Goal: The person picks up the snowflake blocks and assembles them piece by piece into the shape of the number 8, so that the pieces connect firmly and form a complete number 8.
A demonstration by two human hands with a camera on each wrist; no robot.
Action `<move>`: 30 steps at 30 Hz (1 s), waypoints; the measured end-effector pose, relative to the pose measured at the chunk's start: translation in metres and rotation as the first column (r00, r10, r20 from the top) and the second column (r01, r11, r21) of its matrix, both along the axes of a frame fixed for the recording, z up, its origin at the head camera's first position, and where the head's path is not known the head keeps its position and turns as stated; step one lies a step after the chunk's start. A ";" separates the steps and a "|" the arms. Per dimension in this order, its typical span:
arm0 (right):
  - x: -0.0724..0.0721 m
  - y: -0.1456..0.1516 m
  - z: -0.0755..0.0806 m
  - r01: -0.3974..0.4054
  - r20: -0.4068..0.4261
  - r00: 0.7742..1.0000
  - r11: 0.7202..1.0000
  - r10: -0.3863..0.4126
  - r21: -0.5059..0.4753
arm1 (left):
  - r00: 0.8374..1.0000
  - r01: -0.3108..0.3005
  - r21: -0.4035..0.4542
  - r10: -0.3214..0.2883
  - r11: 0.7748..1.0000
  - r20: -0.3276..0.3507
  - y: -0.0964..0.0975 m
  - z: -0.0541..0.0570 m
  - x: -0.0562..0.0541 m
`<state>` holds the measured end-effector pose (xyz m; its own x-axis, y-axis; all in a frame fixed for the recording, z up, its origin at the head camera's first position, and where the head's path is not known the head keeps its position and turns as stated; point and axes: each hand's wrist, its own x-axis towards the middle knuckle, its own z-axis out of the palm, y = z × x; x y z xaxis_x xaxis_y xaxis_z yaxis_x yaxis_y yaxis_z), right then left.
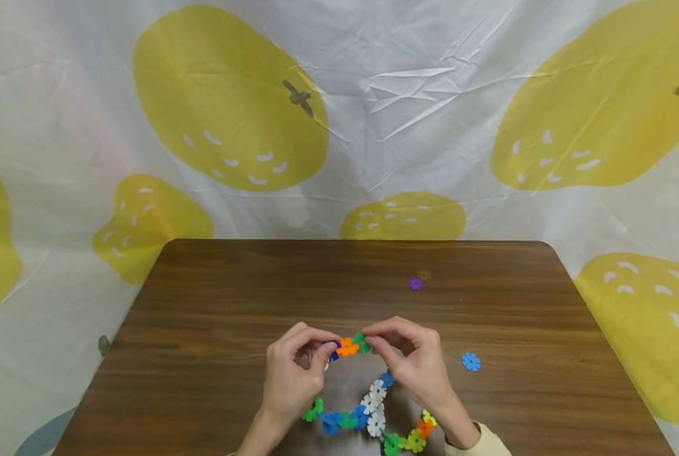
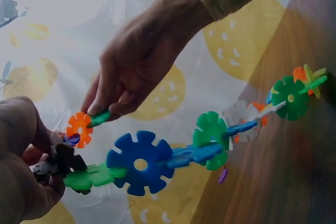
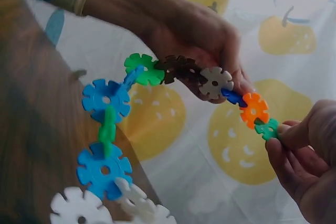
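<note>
A chain of slotted, flower-shaped plastic discs is held up over the table by both hands. My right hand (image 1: 416, 358) pinches a green disc (image 3: 266, 129) at one end of it. That disc joins an orange disc (image 1: 348, 346), followed by a dark blue disc (image 3: 233, 97). My left hand (image 1: 294, 367) grips the chain around the dark blue and white discs (image 3: 216, 83), partly covering them. Beyond come brown discs (image 3: 178, 69), then green and blue ones (image 2: 140, 164). White discs (image 1: 376, 405) link on to a branch with green, yellow and orange discs (image 1: 425, 429) below my right hand.
On the brown wooden table (image 1: 231, 291), a loose blue disc (image 1: 471, 361) lies to the right of my right hand. Farther back, a purple disc (image 1: 416, 284) lies against a brown disc (image 1: 424, 275). A cloth with yellow fruit shapes (image 1: 231, 95) hangs behind the table.
</note>
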<state>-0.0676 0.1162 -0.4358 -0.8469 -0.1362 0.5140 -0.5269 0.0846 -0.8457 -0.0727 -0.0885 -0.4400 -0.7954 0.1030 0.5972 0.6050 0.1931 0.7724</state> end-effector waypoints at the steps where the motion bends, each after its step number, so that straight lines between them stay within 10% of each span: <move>1: 0.000 0.000 -0.001 0.004 0.011 1.000 1.000 -0.004 -0.011 | 1.000 0.000 0.011 0.000 1.000 -0.004 0.001 0.000 0.001; 20: 0.004 0.002 -0.016 -0.112 0.151 0.980 0.984 0.133 -0.137 | 0.952 0.257 -0.234 -0.203 0.938 0.230 0.000 0.009 -0.015; 25: 0.004 0.034 -0.014 0.078 0.157 0.984 0.995 -0.086 0.057 | 0.963 0.206 -0.235 -0.154 0.950 0.219 -0.001 0.007 -0.014; 27: 0.004 0.059 -0.015 0.214 0.192 0.944 0.941 -0.268 0.262 | 0.965 0.186 -0.233 -0.133 0.954 0.226 -0.003 0.006 -0.015; 30: 0.004 0.101 -0.021 0.283 0.231 0.849 0.779 -0.475 0.559 | 0.967 0.169 -0.220 -0.119 0.961 0.226 -0.008 0.005 -0.015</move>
